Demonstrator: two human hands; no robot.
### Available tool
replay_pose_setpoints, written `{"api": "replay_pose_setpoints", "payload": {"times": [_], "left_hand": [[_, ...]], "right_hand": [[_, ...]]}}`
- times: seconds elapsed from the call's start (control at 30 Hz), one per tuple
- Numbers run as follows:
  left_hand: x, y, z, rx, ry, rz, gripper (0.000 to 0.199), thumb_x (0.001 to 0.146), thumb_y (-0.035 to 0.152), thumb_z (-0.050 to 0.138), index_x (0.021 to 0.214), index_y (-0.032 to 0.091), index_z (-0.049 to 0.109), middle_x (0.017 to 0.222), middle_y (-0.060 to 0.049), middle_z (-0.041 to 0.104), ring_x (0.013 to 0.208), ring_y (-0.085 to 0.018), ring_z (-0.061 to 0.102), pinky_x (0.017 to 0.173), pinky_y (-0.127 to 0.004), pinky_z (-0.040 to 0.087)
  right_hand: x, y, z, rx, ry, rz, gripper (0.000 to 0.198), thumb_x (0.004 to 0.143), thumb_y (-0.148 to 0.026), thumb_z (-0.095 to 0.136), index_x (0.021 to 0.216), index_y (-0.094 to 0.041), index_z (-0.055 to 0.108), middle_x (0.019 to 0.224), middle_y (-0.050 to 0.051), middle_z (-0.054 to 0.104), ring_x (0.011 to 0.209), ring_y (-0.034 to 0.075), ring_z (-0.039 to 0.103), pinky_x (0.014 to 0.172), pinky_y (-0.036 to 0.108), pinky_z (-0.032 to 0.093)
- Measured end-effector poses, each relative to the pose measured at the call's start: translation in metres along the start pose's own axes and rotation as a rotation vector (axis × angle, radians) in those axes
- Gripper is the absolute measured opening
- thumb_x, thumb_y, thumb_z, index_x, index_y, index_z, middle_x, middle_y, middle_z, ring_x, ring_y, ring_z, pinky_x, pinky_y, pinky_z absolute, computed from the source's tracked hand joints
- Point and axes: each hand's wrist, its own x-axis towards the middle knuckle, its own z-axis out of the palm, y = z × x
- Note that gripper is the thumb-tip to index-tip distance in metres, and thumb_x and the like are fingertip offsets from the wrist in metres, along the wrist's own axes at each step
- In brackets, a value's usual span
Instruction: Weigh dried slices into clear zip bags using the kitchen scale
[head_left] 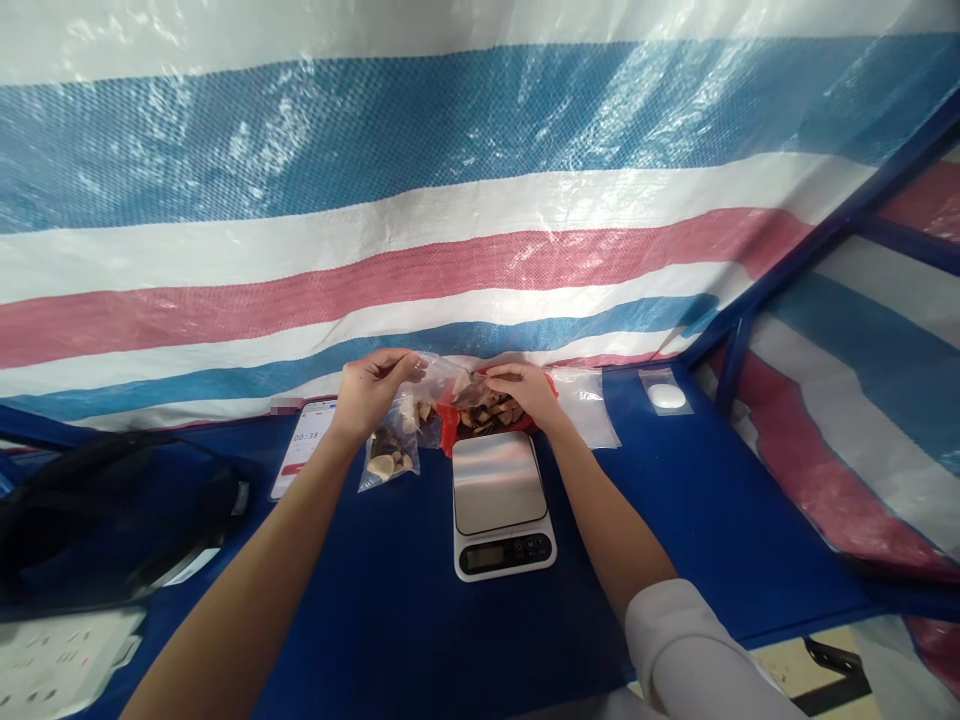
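Note:
My left hand (pixel 377 390) pinches one end of a clear plastic bag (pixel 441 378) held up above the back of the table. At the bag's other end, the fingers of my right hand (pixel 526 392) are closed on it; a pale brown slice shows by the fingertips. Below them a red plastic bag (pixel 448 428) lies spread with a heap of dried brown slices (pixel 487 416). In front of it stands a white kitchen scale (pixel 500 485) with a bare steel plate and a dark display. Left of the heap lies a clear bag filled with slices (pixel 390 460).
A phone (pixel 300 455) showing a timer lies left. Flat clear bags (pixel 589 410) lie to the right, with a small bag holding a white oval thing (pixel 666 396) farther off. A black bag (pixel 112 510) and white power strip (pixel 67 660) occupy the left. Striped sheeting (pixel 450 260) closes the back.

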Motion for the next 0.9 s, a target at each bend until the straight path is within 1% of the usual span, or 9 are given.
{"api": "replay_pose_setpoints", "payload": {"times": [0.07, 0.13, 0.3, 0.37, 0.5, 0.6, 0.73, 0.8, 0.9], "left_hand": [[-0.001, 0.002, 0.002, -0.018, -0.036, 0.004, 0.033, 0.078, 0.051, 0.072, 0.086, 0.020, 0.076, 0.081, -0.005, 0.078, 0.078, -0.024, 0.075, 0.077, -0.035, 0.061], [-0.002, 0.003, 0.005, -0.019, -0.056, 0.014, 0.034, 0.078, 0.051, 0.072, 0.088, 0.019, 0.076, 0.084, -0.006, 0.078, 0.078, -0.023, 0.075, 0.076, -0.034, 0.060], [-0.001, -0.003, 0.006, -0.044, -0.028, 0.035, 0.037, 0.081, 0.054, 0.070, 0.085, 0.017, 0.075, 0.081, -0.007, 0.077, 0.075, -0.021, 0.073, 0.073, -0.032, 0.058], [-0.002, -0.004, 0.007, -0.061, -0.023, 0.031, 0.038, 0.081, 0.055, 0.070, 0.084, 0.017, 0.075, 0.081, -0.007, 0.076, 0.074, -0.021, 0.073, 0.073, -0.032, 0.058], [-0.005, 0.001, 0.009, -0.086, -0.067, 0.016, 0.043, 0.079, 0.059, 0.071, 0.084, 0.016, 0.074, 0.083, -0.008, 0.077, 0.076, -0.022, 0.074, 0.075, -0.033, 0.059], [-0.005, 0.001, 0.010, -0.091, -0.068, 0.022, 0.044, 0.079, 0.060, 0.072, 0.084, 0.016, 0.074, 0.083, -0.009, 0.077, 0.076, -0.022, 0.074, 0.076, -0.033, 0.059], [-0.002, -0.006, 0.011, -0.124, -0.030, 0.008, 0.046, 0.078, 0.062, 0.072, 0.084, 0.016, 0.073, 0.085, -0.009, 0.076, 0.074, -0.022, 0.073, 0.076, -0.034, 0.059], [0.000, -0.010, 0.012, -0.129, -0.042, 0.007, 0.048, 0.077, 0.063, 0.072, 0.085, 0.016, 0.073, 0.086, -0.009, 0.076, 0.074, -0.022, 0.074, 0.076, -0.034, 0.059], [0.000, -0.013, 0.012, -0.110, -0.063, 0.015, 0.049, 0.076, 0.064, 0.073, 0.086, 0.016, 0.074, 0.087, -0.010, 0.076, 0.075, -0.022, 0.074, 0.075, -0.033, 0.059]], "right_hand": [[-0.002, -0.002, 0.000, 0.015, -0.010, 0.041, 0.025, 0.071, -0.041, 0.076, 0.091, -0.024, 0.080, 0.085, 0.002, 0.078, 0.080, 0.022, 0.073, 0.059, 0.029, 0.060], [-0.004, -0.003, -0.001, 0.030, -0.012, 0.049, 0.025, 0.072, -0.043, 0.076, 0.088, -0.024, 0.080, 0.083, 0.002, 0.077, 0.080, 0.022, 0.073, 0.060, 0.029, 0.060], [-0.004, 0.000, 0.000, 0.045, 0.022, 0.040, 0.020, 0.070, -0.039, 0.076, 0.080, -0.023, 0.079, 0.078, 0.002, 0.076, 0.077, 0.022, 0.072, 0.062, 0.030, 0.060], [-0.005, 0.001, 0.000, 0.049, 0.030, 0.018, 0.019, 0.071, -0.039, 0.074, 0.080, -0.023, 0.078, 0.077, 0.001, 0.075, 0.074, 0.020, 0.071, 0.062, 0.030, 0.060], [-0.005, 0.002, 0.001, 0.065, 0.028, -0.039, 0.021, 0.073, -0.041, 0.073, 0.083, -0.024, 0.078, 0.075, 0.001, 0.072, 0.065, 0.017, 0.067, 0.064, 0.030, 0.060], [-0.003, 0.006, 0.000, 0.093, 0.032, -0.032, 0.024, 0.073, -0.043, 0.074, 0.087, -0.024, 0.078, 0.077, 0.001, 0.072, 0.067, 0.017, 0.067, 0.064, 0.030, 0.061], [0.002, 0.013, 0.000, 0.046, 0.055, -0.043, 0.027, 0.073, -0.046, 0.073, 0.087, -0.024, 0.078, 0.077, 0.001, 0.073, 0.069, 0.017, 0.068, 0.063, 0.030, 0.060], [0.004, 0.014, 0.001, 0.014, 0.058, -0.067, 0.026, 0.074, -0.046, 0.072, 0.087, -0.024, 0.078, 0.078, 0.001, 0.073, 0.065, 0.016, 0.067, 0.063, 0.030, 0.060], [0.004, 0.011, 0.002, 0.026, 0.020, -0.084, 0.025, 0.074, -0.045, 0.073, 0.088, -0.025, 0.078, 0.076, 0.001, 0.072, 0.062, 0.016, 0.066, 0.062, 0.030, 0.060]]}}
